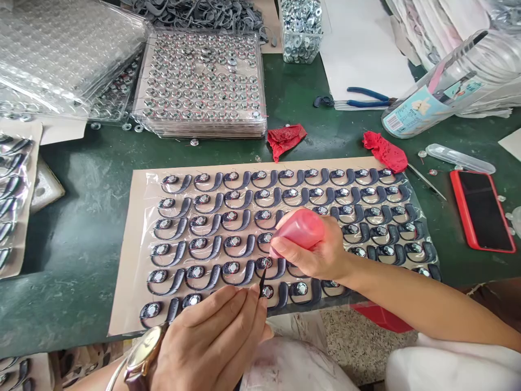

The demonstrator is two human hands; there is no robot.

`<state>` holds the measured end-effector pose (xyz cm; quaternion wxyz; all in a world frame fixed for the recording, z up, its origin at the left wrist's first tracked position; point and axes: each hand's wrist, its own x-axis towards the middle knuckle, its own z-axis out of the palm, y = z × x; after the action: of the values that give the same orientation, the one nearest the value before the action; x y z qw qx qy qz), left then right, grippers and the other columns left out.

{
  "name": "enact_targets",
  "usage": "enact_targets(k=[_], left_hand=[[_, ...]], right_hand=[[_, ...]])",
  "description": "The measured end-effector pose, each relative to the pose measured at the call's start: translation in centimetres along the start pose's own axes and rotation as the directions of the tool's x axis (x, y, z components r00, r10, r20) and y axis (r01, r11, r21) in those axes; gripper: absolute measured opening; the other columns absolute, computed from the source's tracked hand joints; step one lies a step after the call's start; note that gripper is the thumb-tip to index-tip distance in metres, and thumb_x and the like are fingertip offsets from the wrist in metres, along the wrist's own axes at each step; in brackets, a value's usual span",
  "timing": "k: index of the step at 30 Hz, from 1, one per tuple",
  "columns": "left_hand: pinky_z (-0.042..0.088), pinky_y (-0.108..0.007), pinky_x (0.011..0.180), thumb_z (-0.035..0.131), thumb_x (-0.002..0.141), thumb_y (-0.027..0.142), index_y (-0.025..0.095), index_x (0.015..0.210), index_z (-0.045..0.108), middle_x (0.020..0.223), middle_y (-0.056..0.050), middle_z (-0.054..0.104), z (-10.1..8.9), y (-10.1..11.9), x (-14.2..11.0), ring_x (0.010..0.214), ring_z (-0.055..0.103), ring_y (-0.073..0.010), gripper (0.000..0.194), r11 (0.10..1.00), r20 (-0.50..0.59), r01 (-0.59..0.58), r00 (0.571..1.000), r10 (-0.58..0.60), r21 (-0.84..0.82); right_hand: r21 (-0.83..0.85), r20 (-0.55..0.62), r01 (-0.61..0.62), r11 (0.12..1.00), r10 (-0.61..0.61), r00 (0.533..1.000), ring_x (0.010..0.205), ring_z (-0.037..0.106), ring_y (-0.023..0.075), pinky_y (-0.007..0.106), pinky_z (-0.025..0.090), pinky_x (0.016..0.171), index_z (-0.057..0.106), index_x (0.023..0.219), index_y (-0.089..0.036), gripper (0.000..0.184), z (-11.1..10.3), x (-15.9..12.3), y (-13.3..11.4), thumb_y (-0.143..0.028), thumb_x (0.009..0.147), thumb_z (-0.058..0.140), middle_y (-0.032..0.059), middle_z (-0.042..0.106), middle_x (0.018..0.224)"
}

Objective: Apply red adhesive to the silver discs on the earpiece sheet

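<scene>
My right hand (pixel 321 244) is wrapped round a soft pink squeeze bottle (pixel 303 225), tilted with its lower end just above one of the small round speakers (pixel 266 263). My left hand (pixel 215 331), wearing a wristwatch (pixel 144 347), pinches a slim black fine-tipped tool (pixel 262 282). The tool's tip reaches that same speaker; most of its shaft is hidden by my fingers. Below both hands, a brown board (pixel 132 244) covered with clear film carries rows of dark curved hook-shaped parts (pixel 240 247), each with a round silver-centred speaker at one end.
Stacked clear trays of round speakers (pixel 203 81) stand at the back, beside a tub of metal discs (pixel 301 32). Red cloths (pixel 286 140) lie behind the board. To the right are blue-handled pliers (pixel 368 98), a lying plastic jar (pixel 431 100) and a red-cased phone (pixel 482 210).
</scene>
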<state>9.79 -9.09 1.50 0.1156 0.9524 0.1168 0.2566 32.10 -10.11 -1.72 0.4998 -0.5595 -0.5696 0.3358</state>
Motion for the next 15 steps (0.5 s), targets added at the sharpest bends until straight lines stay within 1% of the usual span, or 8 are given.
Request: enact_targets(k=[6, 13, 15], left_hand=[[0.048, -0.035, 0.105, 0.063, 0.088, 0.012, 0.005, 0.097, 0.071, 0.099, -0.009, 0.075, 0.76, -0.14, -0.68, 0.103, 0.069, -0.0202, 0.013, 0.999, -0.053, 0.006, 0.999, -0.008, -0.034], [0.047, -0.034, 0.108, 0.063, 0.088, 0.012, 0.006, 0.097, 0.071, 0.1, -0.008, 0.075, 0.68, -0.13, -0.77, 0.103, 0.069, -0.0193, 0.013, 1.0, -0.056, 0.006, 0.998, -0.008, -0.027], [0.047, -0.034, 0.108, 0.063, 0.088, 0.012, 0.007, 0.097, 0.071, 0.099, -0.008, 0.075, 0.5, -0.16, -0.65, 0.102, 0.069, -0.019, 0.013, 1.0, -0.055, 0.005, 0.998, -0.006, -0.026]], right_hand=[[-0.032, 0.013, -0.007, 0.999, 0.007, 1.0, 0.053, 0.06, 0.0119, 0.027, 0.053, 0.053, 0.068, 0.07, -0.019, 0.022, -0.23, 0.15, -0.35, -0.036, 0.083, 0.068, 0.0005, 0.066, 0.059], [0.069, 0.049, -0.043, 0.997, 0.04, 0.998, 0.053, 0.06, 0.0122, 0.026, 0.053, 0.053, 0.067, 0.076, -0.019, 0.017, 0.07, -0.03, 0.16, -0.035, 0.081, 0.071, -0.0004, 0.065, 0.058], [0.072, 0.055, -0.042, 0.997, 0.038, 0.998, 0.053, 0.06, 0.0124, 0.027, 0.052, 0.053, 0.067, 0.076, -0.019, 0.017, 0.1, -0.01, 0.16, -0.034, 0.081, 0.071, -0.0004, 0.065, 0.058]])
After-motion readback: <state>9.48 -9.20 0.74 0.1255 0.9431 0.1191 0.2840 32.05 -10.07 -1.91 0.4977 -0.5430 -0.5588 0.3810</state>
